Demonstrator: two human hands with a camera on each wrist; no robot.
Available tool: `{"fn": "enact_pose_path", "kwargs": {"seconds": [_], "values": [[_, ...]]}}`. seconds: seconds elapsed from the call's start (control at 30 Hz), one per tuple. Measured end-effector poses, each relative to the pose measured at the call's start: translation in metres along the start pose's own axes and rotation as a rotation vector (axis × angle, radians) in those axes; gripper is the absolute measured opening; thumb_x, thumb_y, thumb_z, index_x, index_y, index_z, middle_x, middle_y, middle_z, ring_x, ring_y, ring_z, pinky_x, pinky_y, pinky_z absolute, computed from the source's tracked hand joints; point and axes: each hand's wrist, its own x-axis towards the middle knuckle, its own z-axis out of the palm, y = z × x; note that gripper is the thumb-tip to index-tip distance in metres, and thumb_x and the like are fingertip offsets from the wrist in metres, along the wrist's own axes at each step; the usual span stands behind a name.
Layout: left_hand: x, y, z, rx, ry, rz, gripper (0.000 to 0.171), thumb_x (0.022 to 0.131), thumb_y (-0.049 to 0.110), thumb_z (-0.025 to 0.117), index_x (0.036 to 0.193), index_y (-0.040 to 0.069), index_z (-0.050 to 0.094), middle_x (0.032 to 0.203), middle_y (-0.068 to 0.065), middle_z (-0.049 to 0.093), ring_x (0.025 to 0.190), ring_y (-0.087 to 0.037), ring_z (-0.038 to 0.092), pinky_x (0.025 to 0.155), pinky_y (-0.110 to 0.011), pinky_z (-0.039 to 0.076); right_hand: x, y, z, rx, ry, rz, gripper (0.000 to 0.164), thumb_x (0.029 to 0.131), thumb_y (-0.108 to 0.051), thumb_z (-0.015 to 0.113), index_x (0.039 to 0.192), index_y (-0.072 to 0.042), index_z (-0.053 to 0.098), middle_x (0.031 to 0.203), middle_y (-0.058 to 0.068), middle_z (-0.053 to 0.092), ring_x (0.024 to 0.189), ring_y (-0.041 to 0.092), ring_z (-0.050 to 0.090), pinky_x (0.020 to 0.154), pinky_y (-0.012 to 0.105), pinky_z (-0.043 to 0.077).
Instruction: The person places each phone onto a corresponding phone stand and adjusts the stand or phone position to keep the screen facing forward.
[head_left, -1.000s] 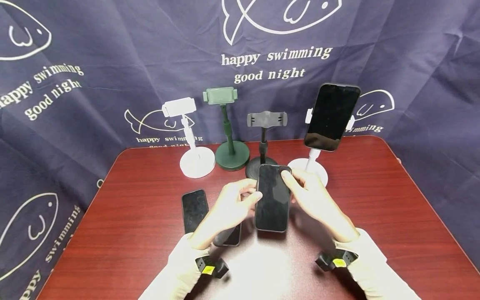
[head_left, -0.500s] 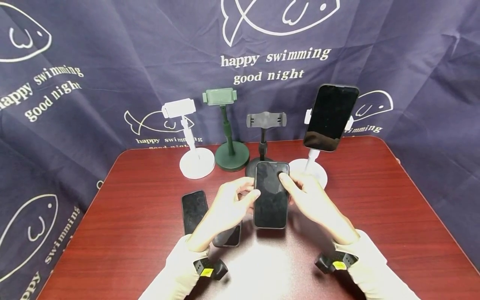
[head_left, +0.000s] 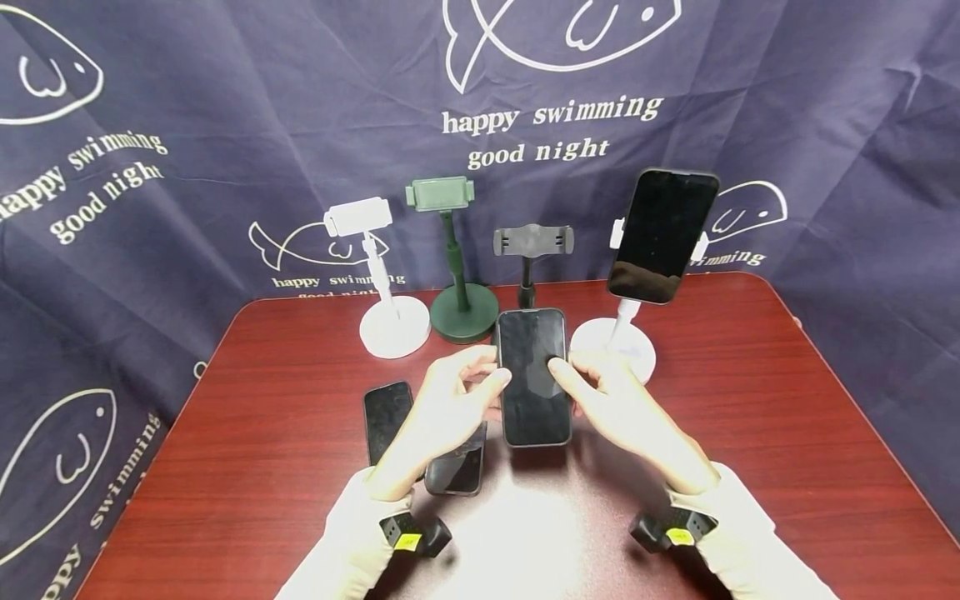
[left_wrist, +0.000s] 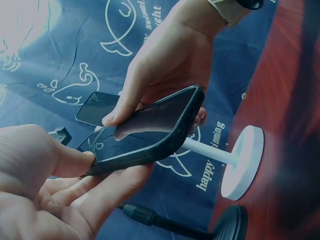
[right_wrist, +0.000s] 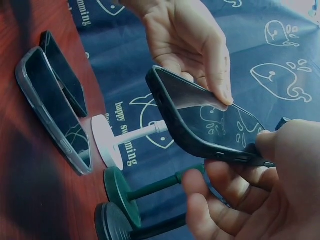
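Observation:
A dark smartphone in a black case is held upright above the table, screen toward me. My left hand pinches its left edge, thumb on the front and fingers behind. On the other long edge my right hand grips it, thumb lying over the screen. In the left wrist view the phone tilts between both hands. Just beyond it stands a black phone stand with a grey clamp, its base hidden by the phone. The right wrist view shows the black case from its edge.
Two more phones lie at the left, one dark and one partly under my left hand. Behind them stand a white stand and a green stand. At right, another white stand carries a phone. The red-brown table meets a printed curtain.
Both hands have carried the phone slightly left and away from me, toward the black stand, covering more of its base. The other phones and stands stay where they were.

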Motion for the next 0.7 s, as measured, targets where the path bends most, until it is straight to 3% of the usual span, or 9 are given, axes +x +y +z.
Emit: {"fn": "enact_pose_path", "kwargs": {"seconds": [0.23,0.53,0.7], "values": [[0.0003,0.0027,-0.0033,-0.158,-0.029,-0.048,0.032,0.099,0.013,0.066,0.131,0.006,0.065,0.12,-0.02,0.072,0.086,-0.029,0.078,0.073,-0.039,0.064,-0.0008,-0.0006,0.0007,-0.04,-0.009,-0.028,0.037,0.105,-0.03,0.06,0.071,-0.017,0.054,0.066,-0.003,0.048,0.062,0.012,0.048,0.063,0.026,0.045],[0.0042,-0.0016,0.0038,-0.199,-0.023,-0.078,0.033,0.101,0.016,0.066,0.133,0.007,0.064,0.119,-0.021,0.072,0.084,-0.031,0.079,0.072,-0.04,0.063,-0.0017,-0.0043,-0.0005,-0.026,-0.012,-0.018,0.038,0.106,-0.028,0.059,0.072,-0.013,0.05,0.065,-0.002,0.042,0.061,0.011,0.04,0.061,0.026,0.041],[0.0047,-0.0033,0.0053,-0.236,-0.038,-0.079,0.035,0.102,0.015,0.064,0.136,0.007,0.062,0.121,-0.022,0.072,0.089,-0.036,0.078,0.074,-0.041,0.063,-0.0022,-0.006,-0.0005,-0.024,-0.011,-0.008,0.034,0.106,-0.03,0.058,0.076,-0.015,0.055,0.068,-0.002,0.046,0.064,0.011,0.044,0.065,0.026,0.044]]}}
